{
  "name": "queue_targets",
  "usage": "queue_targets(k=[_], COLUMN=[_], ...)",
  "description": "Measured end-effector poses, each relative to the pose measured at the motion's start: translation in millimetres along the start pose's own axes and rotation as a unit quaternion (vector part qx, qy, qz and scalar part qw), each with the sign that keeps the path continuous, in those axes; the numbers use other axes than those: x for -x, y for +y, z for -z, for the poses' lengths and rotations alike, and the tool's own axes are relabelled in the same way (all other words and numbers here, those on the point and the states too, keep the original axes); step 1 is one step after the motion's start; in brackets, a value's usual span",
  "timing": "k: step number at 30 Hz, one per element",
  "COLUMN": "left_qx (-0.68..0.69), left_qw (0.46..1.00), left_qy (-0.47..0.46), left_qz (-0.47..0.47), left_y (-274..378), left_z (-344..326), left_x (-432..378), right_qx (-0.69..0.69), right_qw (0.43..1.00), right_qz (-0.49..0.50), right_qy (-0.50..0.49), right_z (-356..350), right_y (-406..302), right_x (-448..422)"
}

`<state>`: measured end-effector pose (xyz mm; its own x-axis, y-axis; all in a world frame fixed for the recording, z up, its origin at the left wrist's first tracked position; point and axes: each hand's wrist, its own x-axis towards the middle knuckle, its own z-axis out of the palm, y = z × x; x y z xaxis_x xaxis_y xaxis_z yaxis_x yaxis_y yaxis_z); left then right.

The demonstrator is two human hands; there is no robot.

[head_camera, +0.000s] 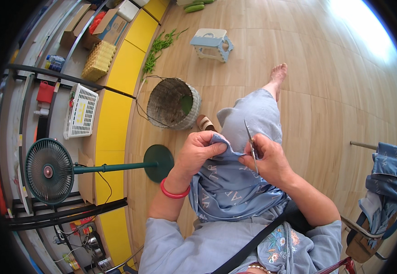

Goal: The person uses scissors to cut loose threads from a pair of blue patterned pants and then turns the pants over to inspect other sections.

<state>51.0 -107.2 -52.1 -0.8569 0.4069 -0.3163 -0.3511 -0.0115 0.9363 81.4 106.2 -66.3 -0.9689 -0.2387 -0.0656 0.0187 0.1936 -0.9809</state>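
Observation:
Blue fabric printed with white letters lies bunched across my lap. Its upper edge is pinched between the thumb and fingers of my left hand, which has a red bangle at the wrist. My right hand holds a pair of metal scissors, pointed away from me. The thumb and a finger of that same hand also grip the fabric's edge, so a short stretch runs between both hands. My right fingers partly hide the scissors' handle end.
To the left stand a green pedestal fan, a woven basket and shelving with yellow fronts. Ahead are a folding step stool, green beans and cucumbers on the floor. More blue fabric hangs over a chair at right.

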Motion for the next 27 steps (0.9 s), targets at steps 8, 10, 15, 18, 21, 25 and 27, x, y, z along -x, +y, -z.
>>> queue_targets(k=[8, 10, 15, 18, 21, 25, 27], left_qx=[0.003, -0.003, -0.026, -0.033, -0.035, -0.052, -0.055], left_qw=[1.0, 1.0, 1.0, 0.999, 0.999, 0.998, 0.998], left_qy=[-0.002, -0.004, -0.012, -0.022, -0.029, -0.038, -0.041], left_qz=[-0.011, -0.015, -0.004, 0.0, 0.009, 0.021, 0.015], left_y=[6.3, 5.1, 8.6, 12.2, 12.1, 12.6, 11.4], left_z=[-5.8, -6.1, -10.8, -13.6, -13.6, -12.9, -12.6], left_x=[1.8, 0.4, -1.8, -1.2, -2.0, -2.9, -3.8], right_qx=[0.176, 0.244, 0.261, 0.265, 0.266, 0.263, 0.261], right_qw=[0.978, 0.96, 0.955, 0.952, 0.95, 0.95, 0.95], right_qz=[0.099, 0.127, 0.122, 0.133, 0.139, 0.145, 0.15], right_qy=[-0.044, -0.054, -0.067, -0.073, -0.083, -0.086, -0.082], right_z=[27.0, 25.2, 20.5, 20.8, 21.6, 20.8, 19.5], right_y=[-3.1, -5.9, -5.6, -8.8, -11.2, -9.8, -8.4], right_x=[4.7, 6.4, 2.9, -0.9, -3.5, -4.5, -4.9])
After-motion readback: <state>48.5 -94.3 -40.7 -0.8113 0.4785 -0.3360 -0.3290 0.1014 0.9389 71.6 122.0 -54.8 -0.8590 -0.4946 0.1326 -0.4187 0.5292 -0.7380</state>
